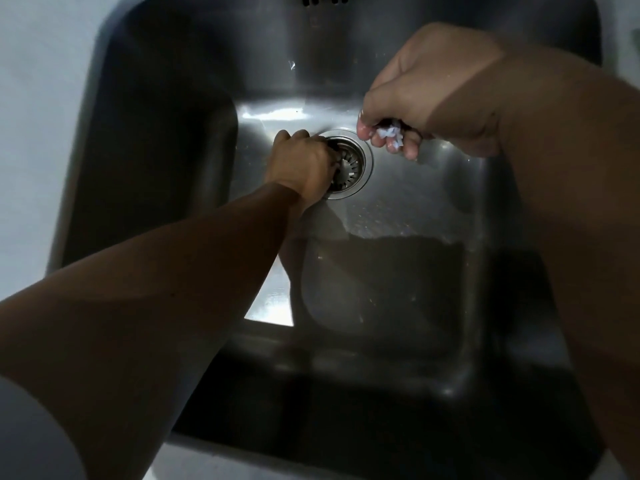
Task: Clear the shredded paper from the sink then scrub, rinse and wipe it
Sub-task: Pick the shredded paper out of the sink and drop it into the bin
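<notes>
Head view: the right hand [426, 95], far right, curls round small white shredded paper bits [389, 134] above the shiny grey steel sink [156, 150]. The left hand [301, 162] curls its fingers onto the round ribbed metal drain strainer [350, 168]; I cannot tell if it grips.

Hands [415, 95] with shredded paper [389, 133] over drain [356, 164]

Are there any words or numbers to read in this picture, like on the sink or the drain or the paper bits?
None can be read.
The sink: no brand or label shows.
The drain strainer: plain metal, no marks.
The shredded paper held in the right hand: white bits, too small to tell if any print is on them.
</notes>
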Motion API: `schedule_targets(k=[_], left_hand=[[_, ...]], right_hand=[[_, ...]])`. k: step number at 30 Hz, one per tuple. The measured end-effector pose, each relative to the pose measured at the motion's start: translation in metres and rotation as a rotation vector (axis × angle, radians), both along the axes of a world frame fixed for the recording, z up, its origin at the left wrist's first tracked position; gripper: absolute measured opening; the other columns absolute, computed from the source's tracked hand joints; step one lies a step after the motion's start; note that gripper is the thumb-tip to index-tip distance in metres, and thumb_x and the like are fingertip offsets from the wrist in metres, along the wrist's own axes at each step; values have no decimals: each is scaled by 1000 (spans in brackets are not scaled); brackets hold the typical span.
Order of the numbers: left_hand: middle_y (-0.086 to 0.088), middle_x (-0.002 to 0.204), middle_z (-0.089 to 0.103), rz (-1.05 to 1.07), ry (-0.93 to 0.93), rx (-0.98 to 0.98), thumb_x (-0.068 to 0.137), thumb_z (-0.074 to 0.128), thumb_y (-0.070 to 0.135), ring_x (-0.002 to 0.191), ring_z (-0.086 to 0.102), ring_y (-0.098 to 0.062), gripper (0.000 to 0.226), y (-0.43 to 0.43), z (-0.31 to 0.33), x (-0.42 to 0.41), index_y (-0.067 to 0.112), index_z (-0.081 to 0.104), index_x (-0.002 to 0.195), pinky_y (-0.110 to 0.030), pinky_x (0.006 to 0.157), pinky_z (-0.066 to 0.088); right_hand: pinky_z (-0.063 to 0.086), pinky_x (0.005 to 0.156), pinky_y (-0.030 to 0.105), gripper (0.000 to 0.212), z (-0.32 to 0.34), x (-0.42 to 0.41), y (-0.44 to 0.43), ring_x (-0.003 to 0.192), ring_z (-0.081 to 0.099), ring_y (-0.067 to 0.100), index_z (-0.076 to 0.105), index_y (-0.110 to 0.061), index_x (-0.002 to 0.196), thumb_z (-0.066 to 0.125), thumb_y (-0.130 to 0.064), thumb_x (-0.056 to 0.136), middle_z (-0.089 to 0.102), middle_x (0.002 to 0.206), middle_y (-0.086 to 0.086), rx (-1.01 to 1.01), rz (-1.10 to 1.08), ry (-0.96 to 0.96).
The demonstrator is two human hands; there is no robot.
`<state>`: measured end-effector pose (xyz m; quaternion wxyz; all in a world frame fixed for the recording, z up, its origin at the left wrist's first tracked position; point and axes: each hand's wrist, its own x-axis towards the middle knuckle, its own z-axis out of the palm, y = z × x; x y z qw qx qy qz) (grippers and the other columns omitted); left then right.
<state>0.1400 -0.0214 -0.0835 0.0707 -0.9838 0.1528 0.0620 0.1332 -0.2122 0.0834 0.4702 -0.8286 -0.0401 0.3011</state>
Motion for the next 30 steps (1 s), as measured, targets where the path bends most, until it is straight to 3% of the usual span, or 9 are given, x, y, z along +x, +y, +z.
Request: schedule_targets(k=[4, 9, 13, 16, 25, 30], left_hand=[[1, 102, 74, -54, 7, 67, 93, 48, 44, 96, 63, -29, 29, 0, 5, 6, 26, 71, 90, -41, 87, 37], [-5, 110, 68, -113, 44, 86, 94, 45, 35, 97, 63, -32, 25, -8, 6, 8, 23, 67, 98, -41, 89, 35], [-1, 114, 69, -26, 110, -62, 89, 50, 30, 102, 64, -29, 24, -9, -1, 7, 27, 70, 103, -38, 84, 29], [1, 112, 72, -46, 110, -86, 89, 50, 32, 100, 65, -29, 30, -6, -7, 2, 31, 74, 108, -39, 89, 34], [0, 99, 73, -13, 89, -57, 87, 51, 30, 94, 65, -29, 23, -15, -6, 3, 29, 73, 96, -36, 80, 27], [-4, 114, 68, -52, 121, -59, 92, 50, 26, 103, 64, -30, 22, -23, 0, 2, 25, 62, 110, -38, 88, 36]], right_hand=[[49, 39, 20, 24, 6, -6, -1, 38, 54, 6, 71, -9, 67, 64, -9, 90, 60, 47, -2, -78, 39, -55], [44, 36, 13, 29, 9, -11, -1, 33, 51, 3, 67, -12, 65, 62, -9, 93, 56, 41, -6, -78, 32, -53], [48, 38, 20, 23, 8, -13, -2, 42, 55, 13, 70, -6, 69, 63, -7, 90, 60, 53, 5, -61, 32, -26], [47, 46, 30, 14, 5, -11, -2, 55, 54, 21, 72, 1, 74, 63, -3, 85, 62, 62, 13, -21, 5, -1], [44, 45, 29, 14, 1, -8, -2, 49, 50, 17, 70, 6, 80, 61, -2, 88, 58, 65, 14, -10, 40, -6], [46, 47, 30, 15, -1, -8, -2, 48, 51, 18, 71, 3, 75, 61, -2, 85, 61, 57, 9, -6, 30, -4]])
